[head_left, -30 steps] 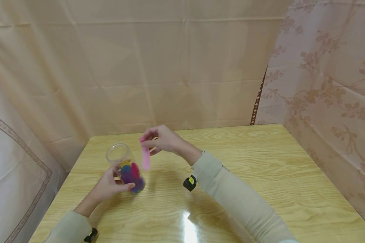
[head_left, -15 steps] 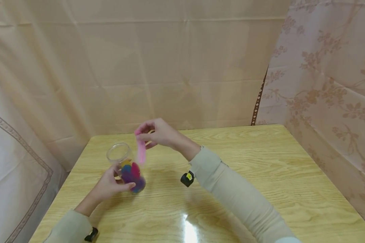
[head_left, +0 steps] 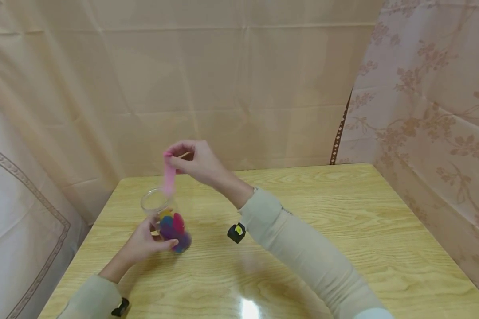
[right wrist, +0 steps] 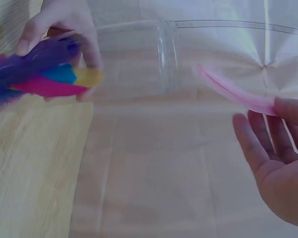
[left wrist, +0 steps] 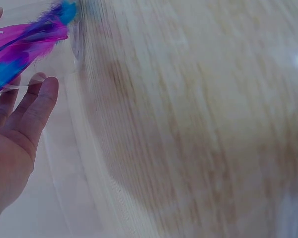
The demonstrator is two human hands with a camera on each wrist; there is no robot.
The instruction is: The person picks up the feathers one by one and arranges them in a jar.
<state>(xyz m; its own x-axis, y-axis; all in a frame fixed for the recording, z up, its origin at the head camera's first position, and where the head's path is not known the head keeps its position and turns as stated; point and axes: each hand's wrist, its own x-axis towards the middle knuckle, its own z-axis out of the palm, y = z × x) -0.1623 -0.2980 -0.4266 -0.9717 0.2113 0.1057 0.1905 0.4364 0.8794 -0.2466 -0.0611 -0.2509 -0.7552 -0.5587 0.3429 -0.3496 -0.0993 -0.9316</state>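
My left hand (head_left: 145,243) grips a clear jar (head_left: 155,199) around its lower half, at the left of the table. Inside lie several coloured feathers (right wrist: 44,74): purple, blue, magenta and yellow. The jar's mouth faces up in the head view and has no lid on it. Above the rim, my right hand (head_left: 197,161) pinches a pink feather (right wrist: 233,93) by one end between thumb and fingertips. The feather hangs down, its free end close to the jar's mouth. In the left wrist view the feathers (left wrist: 30,42) show through the jar wall beside my fingers (left wrist: 39,106).
The wood-grain table (head_left: 303,212) stretches to the right of the jar. A beige cloth (head_left: 239,88) hangs behind it, and a flowered cloth (head_left: 435,124) hangs at the right. A black wrist device (head_left: 237,232) sits below my right sleeve (head_left: 299,248).
My right hand has moved left and up with the pink feather, bringing it from beside the jar to above its rim. The left hand and jar have hardly moved.
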